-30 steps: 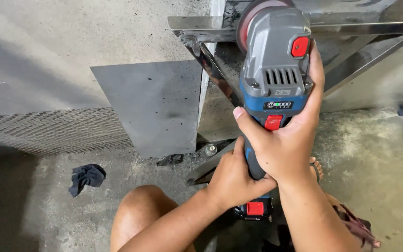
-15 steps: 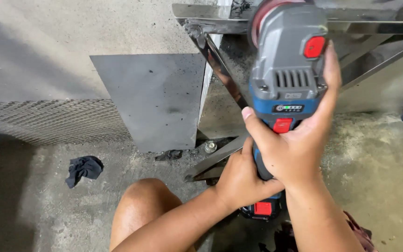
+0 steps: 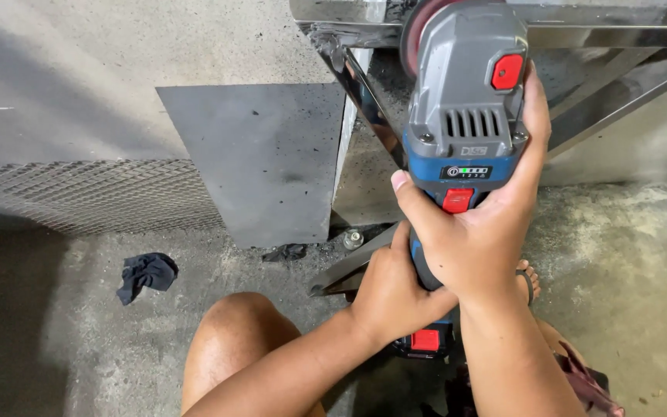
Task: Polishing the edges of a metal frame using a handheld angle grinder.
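Both hands clamped on grinder [image 3: 465, 116]: right hand [image 3: 480, 239] round the body, left hand [image 3: 391, 297] on rear grip. Heavy, rigid; disc beyond fingers [image 3: 534, 100], against steel frame [image 3: 619, 35].

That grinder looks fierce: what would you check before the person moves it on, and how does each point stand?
1. Both hands on the grinder: ok; right hand wraps the body, left hand the rear handle.
2. Disc meets the steel frame: cannot tell, contact hidden.
3. Gloves: not ok, hands bare.
4. Bare knee away from the disc: ok.
5. Rag away from the tool: ok.
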